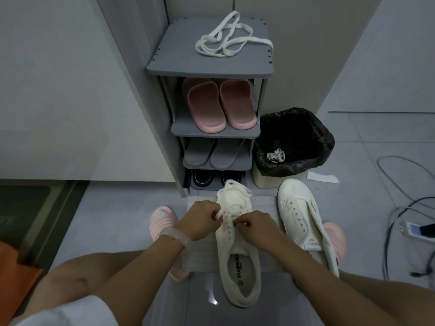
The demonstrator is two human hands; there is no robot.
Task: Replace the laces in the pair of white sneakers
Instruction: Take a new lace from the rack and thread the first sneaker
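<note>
Nearest me, the laced sneaker [237, 252] sits at six o'clock, heel toward me, its eyelets partly hidden by my hands. My left hand [202, 220] pinches a lace [231, 196] end; my right hand [256, 225] is curled over the eyelet row, its grasp hard to make out. At four o'clock the second sneaker [300, 220] lies laceless. At twelve o'clock, spare laces [229, 37] top the shoe rack [209, 67].

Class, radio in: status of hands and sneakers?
Both hands pinching lace on near sneaker. Second sneaker unlaced. Nothing blocking.
</note>
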